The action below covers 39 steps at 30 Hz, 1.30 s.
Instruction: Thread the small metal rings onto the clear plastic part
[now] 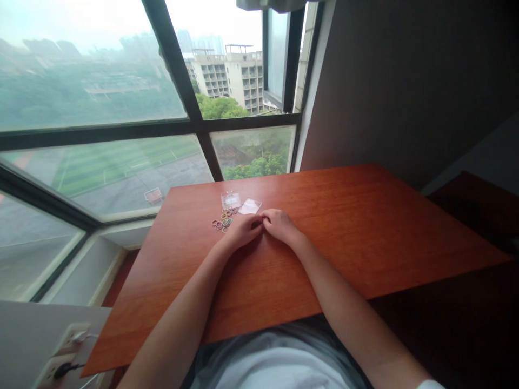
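Observation:
My left hand [244, 229] and my right hand [279, 223] meet above the table, fingertips pinched together. Whatever lies between the fingers is too small to make out. Just left of my left hand, several small coloured rings [222, 223], which look like hair ties, lie in a loose pile. Behind them stands a clear plastic box [231, 201]. A flat clear piece, like a lid [250, 206], rests beside the box, right behind my left hand.
The reddish-brown wooden table [344, 216] reaches to the window [198, 127] at the back and a dark wall [385, 92] at the right. Sockets with plugs [65, 367] sit at the lower left, beyond the table's edge.

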Motion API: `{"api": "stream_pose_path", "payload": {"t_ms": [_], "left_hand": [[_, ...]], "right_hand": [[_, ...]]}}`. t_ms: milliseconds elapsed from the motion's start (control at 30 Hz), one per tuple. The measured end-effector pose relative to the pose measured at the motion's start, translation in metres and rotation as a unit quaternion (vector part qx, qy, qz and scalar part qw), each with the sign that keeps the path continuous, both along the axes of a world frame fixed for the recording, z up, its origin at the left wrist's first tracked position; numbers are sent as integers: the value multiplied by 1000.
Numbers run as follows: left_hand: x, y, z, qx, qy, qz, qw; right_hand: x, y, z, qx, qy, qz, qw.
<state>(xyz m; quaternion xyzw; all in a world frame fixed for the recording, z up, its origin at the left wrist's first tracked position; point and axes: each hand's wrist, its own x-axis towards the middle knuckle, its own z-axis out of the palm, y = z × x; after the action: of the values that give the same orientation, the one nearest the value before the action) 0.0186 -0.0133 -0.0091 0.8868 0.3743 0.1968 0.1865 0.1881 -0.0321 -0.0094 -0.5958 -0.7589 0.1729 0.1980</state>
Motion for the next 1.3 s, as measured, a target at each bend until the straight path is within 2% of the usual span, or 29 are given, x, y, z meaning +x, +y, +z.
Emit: {"api": "stream_pose_path", "payload": {"t_ms": [1300], "left_hand": [[0,1,0,-1,-2,-2,1000]], "right_hand": [[0,0,1,-3,1,5,1000]]}}
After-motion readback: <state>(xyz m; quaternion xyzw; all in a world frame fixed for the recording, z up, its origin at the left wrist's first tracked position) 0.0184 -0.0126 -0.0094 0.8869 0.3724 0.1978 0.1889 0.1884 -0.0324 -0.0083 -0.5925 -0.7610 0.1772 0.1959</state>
